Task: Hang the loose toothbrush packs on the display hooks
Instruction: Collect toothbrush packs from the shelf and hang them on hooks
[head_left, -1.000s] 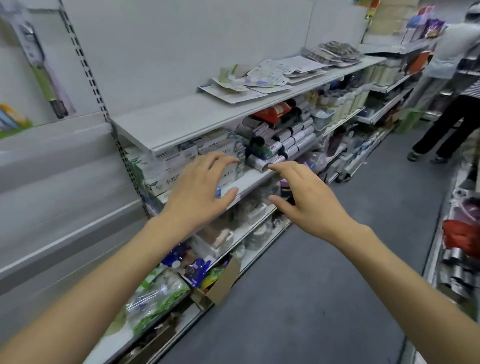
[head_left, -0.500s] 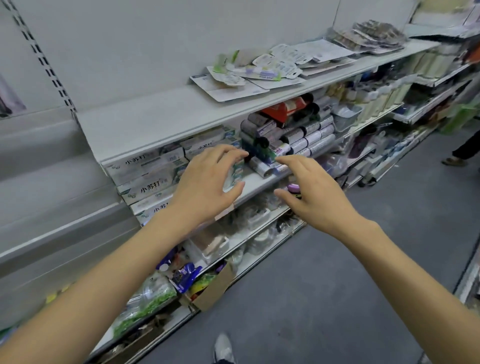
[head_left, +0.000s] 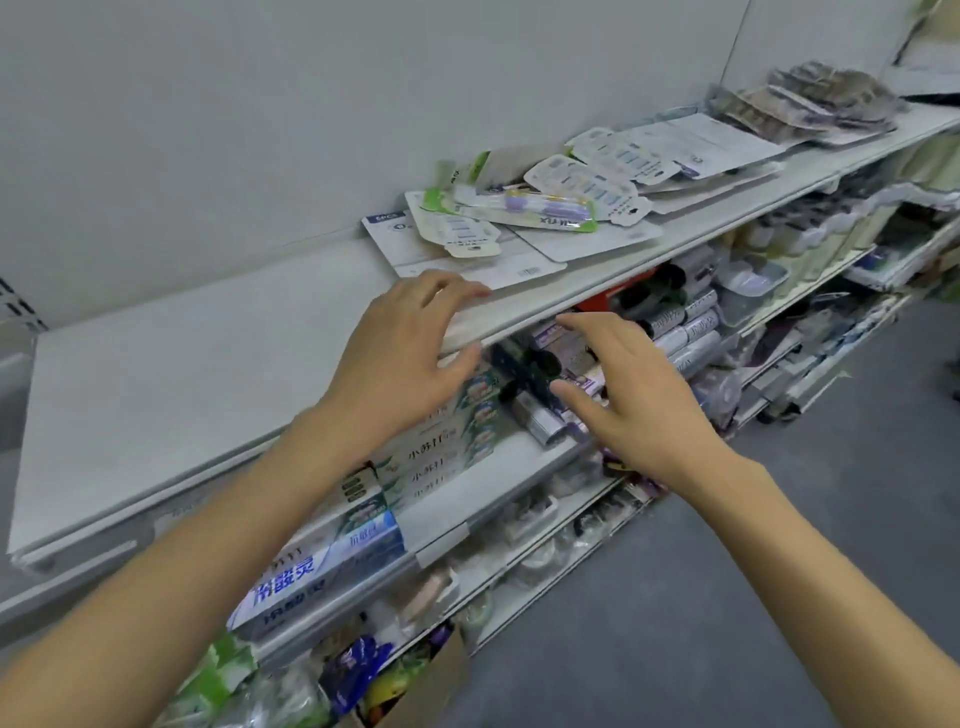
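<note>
Both bare forearms stretch forward, palms down. The left hand (head_left: 400, 358) is spread, fingers loosely bent, thumb out. The right hand (head_left: 631, 395), just beside the left hand, is spread likewise, empty.

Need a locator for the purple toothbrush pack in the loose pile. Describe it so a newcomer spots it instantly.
Start at the long white top shelf along the grey wall and find the heap of flat white blister cards above the hands. On the heap's left part lies a clear, green-edged pack holding a purple toothbrush, lying lengthwise. It is the only pack there with a coloured brush showing; its neighbours are pale card.
</note>
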